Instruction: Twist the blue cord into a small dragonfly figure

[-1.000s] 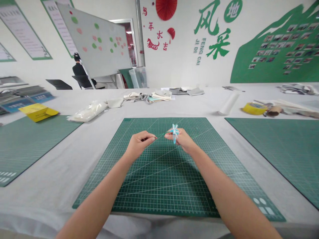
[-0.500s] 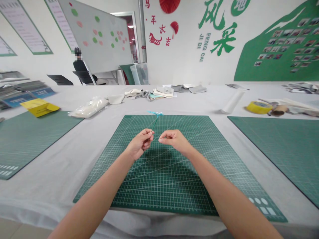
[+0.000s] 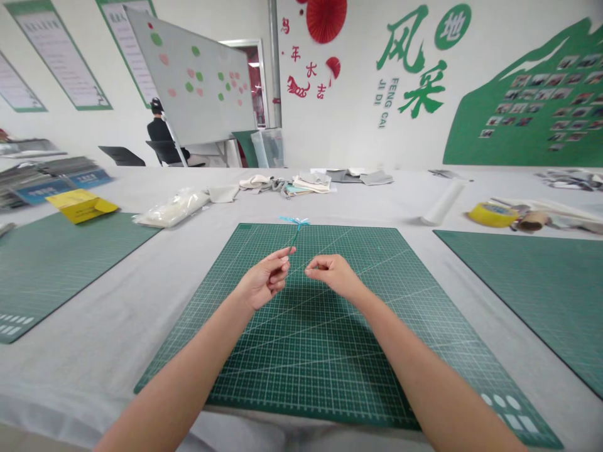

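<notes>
My left hand (image 3: 264, 277) pinches a thin green stem topped with light-blue petal-like strips, which looks like a handmade flower (image 3: 298, 223). The stem points up and away from me, its blue top over the far edge of the green cutting mat (image 3: 301, 370). My right hand (image 3: 335, 275) hovers a little to the right, thumb and fingertips pressed together. Whatever lies between those fingertips, if anything, is too small to see. Both hands are above the mat, apart from each other.
More green mats (image 3: 527, 276) lie on either side of the grey tablecloth (image 3: 188, 251). A plastic bag (image 3: 173, 208), yellow card (image 3: 82, 204), yellow tape roll (image 3: 492, 213) and fabric scraps (image 3: 311, 182) sit further back. Across the room a person (image 3: 160, 129) sits by a whiteboard (image 3: 202, 94).
The view has shifted slightly. My left index finger is straighter along the stem, and my right hand is slightly farther from the left one.
</notes>
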A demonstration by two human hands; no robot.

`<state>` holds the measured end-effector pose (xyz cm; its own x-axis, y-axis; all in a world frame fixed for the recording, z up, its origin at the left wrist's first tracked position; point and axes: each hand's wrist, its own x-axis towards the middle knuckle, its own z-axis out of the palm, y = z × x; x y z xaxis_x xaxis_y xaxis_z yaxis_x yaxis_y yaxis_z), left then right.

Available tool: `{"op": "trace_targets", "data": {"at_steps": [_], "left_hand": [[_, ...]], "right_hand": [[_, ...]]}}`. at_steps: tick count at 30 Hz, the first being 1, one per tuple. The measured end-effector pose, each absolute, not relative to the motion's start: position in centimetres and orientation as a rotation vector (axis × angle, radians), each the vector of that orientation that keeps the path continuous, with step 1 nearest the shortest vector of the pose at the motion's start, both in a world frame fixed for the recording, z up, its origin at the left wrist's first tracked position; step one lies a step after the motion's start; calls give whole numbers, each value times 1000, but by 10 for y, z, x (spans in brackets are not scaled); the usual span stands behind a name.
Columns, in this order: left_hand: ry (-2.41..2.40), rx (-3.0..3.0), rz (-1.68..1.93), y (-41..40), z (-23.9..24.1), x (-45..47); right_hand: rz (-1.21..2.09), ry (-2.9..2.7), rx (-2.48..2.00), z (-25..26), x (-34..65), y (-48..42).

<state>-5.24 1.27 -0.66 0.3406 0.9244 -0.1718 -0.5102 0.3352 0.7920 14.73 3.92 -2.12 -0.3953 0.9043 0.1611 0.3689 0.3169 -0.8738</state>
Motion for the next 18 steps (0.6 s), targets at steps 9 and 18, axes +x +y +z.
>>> {"op": "trace_targets", "data": {"at_steps": [9, 18], "left_hand": [[641, 684, 1040, 14, -2, -60], [671, 722, 994, 8, 1, -52]], "right_hand": [[924, -1873, -1113, -22, 161, 49], [909, -1763, -923, -9, 139, 23]]}}
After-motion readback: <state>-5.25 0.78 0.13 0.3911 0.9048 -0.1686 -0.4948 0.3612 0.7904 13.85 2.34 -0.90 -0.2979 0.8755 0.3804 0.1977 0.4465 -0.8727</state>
